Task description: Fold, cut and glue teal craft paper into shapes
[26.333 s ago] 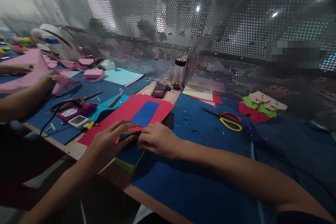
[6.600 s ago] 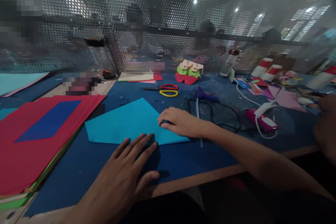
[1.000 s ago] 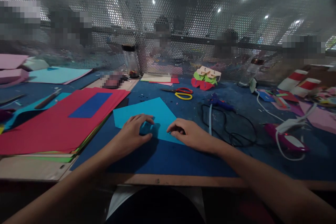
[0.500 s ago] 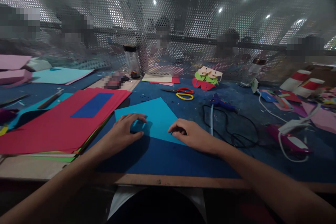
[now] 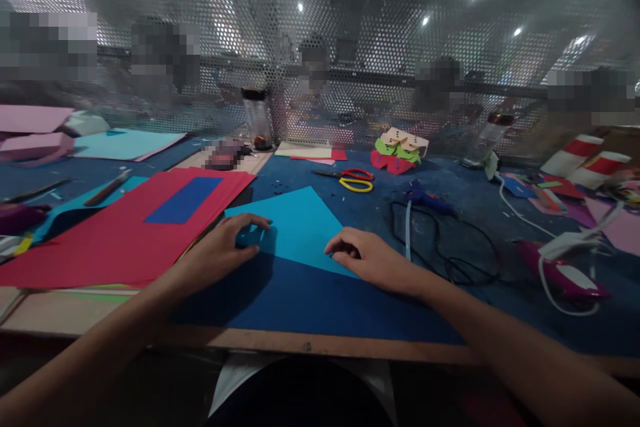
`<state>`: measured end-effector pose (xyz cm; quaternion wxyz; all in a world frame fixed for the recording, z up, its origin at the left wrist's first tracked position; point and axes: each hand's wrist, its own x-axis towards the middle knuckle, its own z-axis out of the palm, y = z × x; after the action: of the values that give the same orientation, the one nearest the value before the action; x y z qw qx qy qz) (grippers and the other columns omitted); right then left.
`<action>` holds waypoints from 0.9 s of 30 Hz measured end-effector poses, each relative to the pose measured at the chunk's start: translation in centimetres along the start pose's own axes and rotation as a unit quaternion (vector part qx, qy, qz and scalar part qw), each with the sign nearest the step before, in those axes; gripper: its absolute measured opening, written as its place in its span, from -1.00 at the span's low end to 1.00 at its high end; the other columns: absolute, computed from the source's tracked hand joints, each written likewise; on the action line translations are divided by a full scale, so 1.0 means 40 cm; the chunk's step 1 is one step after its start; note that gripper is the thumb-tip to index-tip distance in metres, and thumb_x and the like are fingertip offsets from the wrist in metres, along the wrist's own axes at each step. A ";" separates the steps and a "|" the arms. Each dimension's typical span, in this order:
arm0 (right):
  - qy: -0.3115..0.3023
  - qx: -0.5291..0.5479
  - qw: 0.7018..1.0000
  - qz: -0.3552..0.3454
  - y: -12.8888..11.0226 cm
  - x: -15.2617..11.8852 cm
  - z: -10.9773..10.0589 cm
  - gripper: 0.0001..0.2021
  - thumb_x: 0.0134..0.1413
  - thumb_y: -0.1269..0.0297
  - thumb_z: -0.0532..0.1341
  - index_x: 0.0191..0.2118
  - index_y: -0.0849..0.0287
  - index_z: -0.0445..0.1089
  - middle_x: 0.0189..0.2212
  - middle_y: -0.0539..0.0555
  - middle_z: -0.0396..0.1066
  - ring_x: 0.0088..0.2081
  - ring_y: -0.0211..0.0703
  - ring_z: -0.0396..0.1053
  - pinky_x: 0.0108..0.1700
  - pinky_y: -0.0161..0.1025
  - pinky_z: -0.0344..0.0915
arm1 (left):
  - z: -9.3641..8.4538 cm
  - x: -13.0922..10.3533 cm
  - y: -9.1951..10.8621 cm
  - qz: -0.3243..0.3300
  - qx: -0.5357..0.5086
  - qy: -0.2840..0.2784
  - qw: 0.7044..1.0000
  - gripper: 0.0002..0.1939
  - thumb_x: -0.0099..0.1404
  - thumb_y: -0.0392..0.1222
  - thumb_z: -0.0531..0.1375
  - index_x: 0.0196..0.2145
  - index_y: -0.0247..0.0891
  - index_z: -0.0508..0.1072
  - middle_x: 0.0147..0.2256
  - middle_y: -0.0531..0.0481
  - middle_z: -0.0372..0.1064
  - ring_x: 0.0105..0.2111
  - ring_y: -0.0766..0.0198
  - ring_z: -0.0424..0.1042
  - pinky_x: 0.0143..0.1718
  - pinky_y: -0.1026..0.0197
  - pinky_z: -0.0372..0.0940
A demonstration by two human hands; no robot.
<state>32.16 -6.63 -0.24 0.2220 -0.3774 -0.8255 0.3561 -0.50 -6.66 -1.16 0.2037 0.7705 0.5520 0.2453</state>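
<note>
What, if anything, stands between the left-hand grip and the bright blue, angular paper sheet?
Nothing visible. The left-hand grip is over the left end of the sheet; contact is unclear. The scissors with red and yellow handles lie beyond the sheet.

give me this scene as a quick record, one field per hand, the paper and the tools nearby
left hand: over the left part of the light blue paper, thumb and fingers apart; contact unclear
right hand: loosely curled at the paper's right edge
light blue paper: flat on the dark blue table
scissors: beyond the paper, one red handle, one yellow
glue gun: blue, right of the paper
red paper: left of the light blue sheet, a blue strip on top
</note>
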 end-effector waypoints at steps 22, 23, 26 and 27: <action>-0.001 -0.004 1.000 0.006 -0.007 -0.001 -0.002 -0.79 0.27 0.40 0.18 -0.07 0.15 0.53 -0.13 0.09 0.52 -0.23 -0.20 0.42 -0.21 -0.25 0.29 | -0.030 0.002 -0.053 0.000 -0.038 -0.010 0.999 -0.54 0.23 -0.03 0.22 0.08 -0.09 0.48 0.12 -0.07 0.47 0.06 -0.08 0.43 0.11 -0.09 0.30; -0.001 -0.005 1.000 0.006 -0.007 -0.001 -0.001 -0.79 0.27 0.40 0.18 -0.07 0.15 0.53 -0.12 0.09 0.52 -0.22 -0.20 0.42 -0.21 -0.25 0.29 | -0.031 0.003 -0.055 0.001 -0.043 -0.012 0.999 -0.54 0.23 -0.02 0.22 0.08 -0.09 0.48 0.11 -0.06 0.47 0.06 -0.08 0.44 0.10 -0.08 0.30; -0.002 -0.007 1.000 0.002 -0.005 0.000 -0.001 -0.79 0.28 0.40 0.18 -0.06 0.15 0.53 -0.13 0.09 0.52 -0.22 -0.20 0.42 -0.21 -0.25 0.30 | -0.033 0.004 -0.059 0.005 -0.063 -0.016 0.998 -0.52 0.22 -0.06 0.20 0.10 -0.07 0.48 0.10 -0.03 0.49 0.09 -0.09 0.43 0.11 -0.10 0.30; -0.001 -0.007 1.000 0.000 -0.003 0.000 0.000 -0.79 0.28 0.39 0.18 -0.06 0.15 0.53 -0.13 0.09 0.52 -0.23 -0.20 0.42 -0.21 -0.25 0.30 | -0.033 0.004 -0.060 0.005 -0.069 -0.015 0.998 -0.51 0.20 -0.09 0.19 0.11 -0.06 0.47 0.10 -0.02 0.49 0.10 -0.09 0.42 0.12 -0.10 0.30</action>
<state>32.10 -6.68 -0.14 0.2182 -0.3785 -0.8284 0.3505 -3.07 -5.71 -1.49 0.2634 0.7609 0.5270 0.2717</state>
